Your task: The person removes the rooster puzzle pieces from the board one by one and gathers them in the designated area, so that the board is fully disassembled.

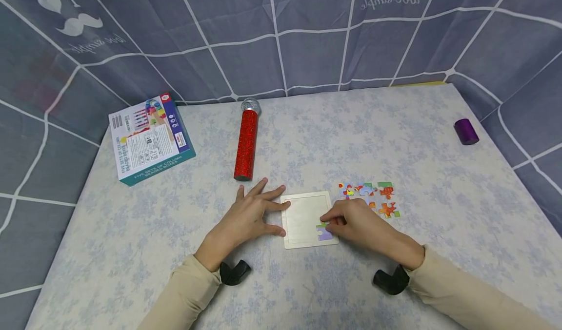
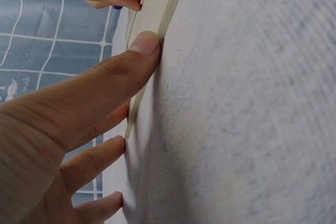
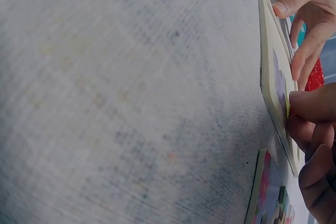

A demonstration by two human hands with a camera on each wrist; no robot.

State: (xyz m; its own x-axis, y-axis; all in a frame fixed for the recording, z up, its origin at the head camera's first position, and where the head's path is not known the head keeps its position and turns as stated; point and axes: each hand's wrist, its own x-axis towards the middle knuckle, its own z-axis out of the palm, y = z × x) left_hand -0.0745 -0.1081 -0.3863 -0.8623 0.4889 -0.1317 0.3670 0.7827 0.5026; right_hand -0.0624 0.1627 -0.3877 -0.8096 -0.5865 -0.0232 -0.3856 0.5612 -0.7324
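A pale wooden puzzle tray [image 1: 303, 244] with a raised rim lies flat before me. My left hand [image 1: 251, 216] has its fingers spread, with thumb and index finger on the tray's left rim; the left wrist view shows the thumb [image 2: 121, 72] along its edge. A purple and green puzzle piece [image 1: 325, 234] lies in the tray's lower right corner. Just above it, my right hand [image 1: 362, 223] pinches a small puzzle piece between thumb and curled fingers, mostly hidden by them. In the right wrist view, the thumb [image 3: 315, 104] is right at the purple piece's yellow-green edge.
Several colourful puzzle pieces [image 1: 387, 209] lie right of the tray, partly behind my right hand. Farther back are a red glittery microphone [image 1: 246, 145], a boxed bead toy [image 1: 151, 140] at left and a purple cylinder [image 1: 466, 131] at right. A grey-blue curtain [image 1: 307, 52] hangs behind the table.
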